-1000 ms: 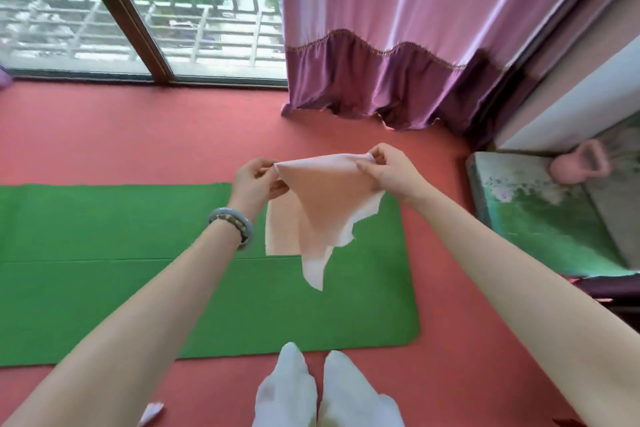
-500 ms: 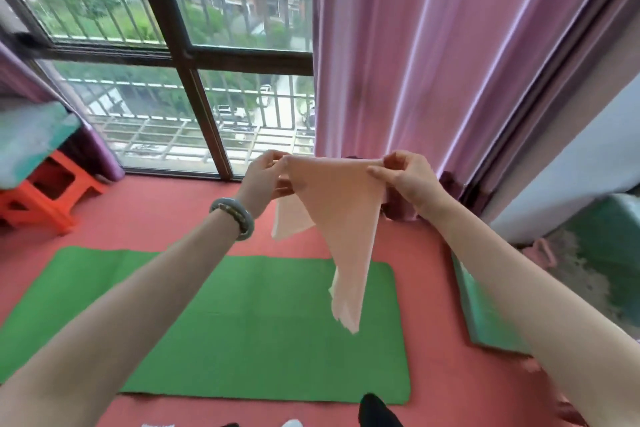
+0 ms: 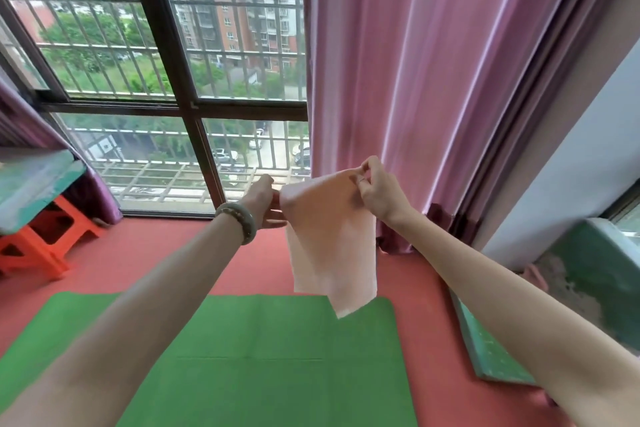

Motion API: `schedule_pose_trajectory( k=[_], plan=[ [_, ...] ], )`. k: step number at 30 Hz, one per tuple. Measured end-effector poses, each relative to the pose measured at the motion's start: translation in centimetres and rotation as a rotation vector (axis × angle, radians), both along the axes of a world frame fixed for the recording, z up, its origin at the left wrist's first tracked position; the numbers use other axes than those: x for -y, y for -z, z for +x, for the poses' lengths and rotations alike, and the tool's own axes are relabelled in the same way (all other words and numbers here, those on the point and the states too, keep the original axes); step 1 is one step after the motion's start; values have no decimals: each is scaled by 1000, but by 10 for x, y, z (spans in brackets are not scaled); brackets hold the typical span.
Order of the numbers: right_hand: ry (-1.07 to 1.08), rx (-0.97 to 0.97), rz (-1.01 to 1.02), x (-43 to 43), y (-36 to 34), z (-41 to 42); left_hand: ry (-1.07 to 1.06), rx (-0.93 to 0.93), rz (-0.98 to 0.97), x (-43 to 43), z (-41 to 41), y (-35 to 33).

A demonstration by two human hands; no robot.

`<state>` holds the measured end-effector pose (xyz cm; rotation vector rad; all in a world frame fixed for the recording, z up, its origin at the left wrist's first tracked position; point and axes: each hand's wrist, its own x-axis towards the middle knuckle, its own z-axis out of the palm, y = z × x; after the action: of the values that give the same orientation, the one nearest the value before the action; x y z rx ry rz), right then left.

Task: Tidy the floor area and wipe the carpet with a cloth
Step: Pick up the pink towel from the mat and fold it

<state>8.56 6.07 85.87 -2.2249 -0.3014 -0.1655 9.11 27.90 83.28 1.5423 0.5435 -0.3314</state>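
Now a peach cloth hangs mid-frame.
Its top corners are pinched by the left hand and right hand, above the green carpet.

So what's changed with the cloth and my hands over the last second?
The head view tilted up from floor to window. Both hands raised the peach cloth, which has opened from a folded triangle into a flatter hanging sheet. The left hand and right hand still pinch its top corners; the green mat lies unmoved.
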Motion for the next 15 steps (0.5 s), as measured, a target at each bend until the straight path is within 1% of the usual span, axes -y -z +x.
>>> schedule_pose_trajectory(
  k=[2, 4, 6, 7, 9, 11, 13, 15],
  plan=[
    [37, -7, -55, 6, 5, 1, 66, 20, -69, 1, 3, -5],
    [62, -19, -103, 11, 8, 2, 250, 53, -112, 1, 3, -11],
    [87, -62, -133, 16, 7, 5, 430, 97, -55, 4, 1, -13],
    [102, -98, -140, 18, 6, 9, 472, 119, 3, 5, 2, -12],
    [118, -203, -140, 21, 5, 17, 484, 144, 135, 9, 4, -7],
    [90, -360, -79, 24, 7, 26, 432, 124, 225, 15, 10, -4],
    [67, -532, 21, 26, 9, 30, 417, 75, 241, 15, 18, -4],
    [77, -666, 164, 30, 9, 33, 472, 39, 232, 15, 23, -7]
  ],
)
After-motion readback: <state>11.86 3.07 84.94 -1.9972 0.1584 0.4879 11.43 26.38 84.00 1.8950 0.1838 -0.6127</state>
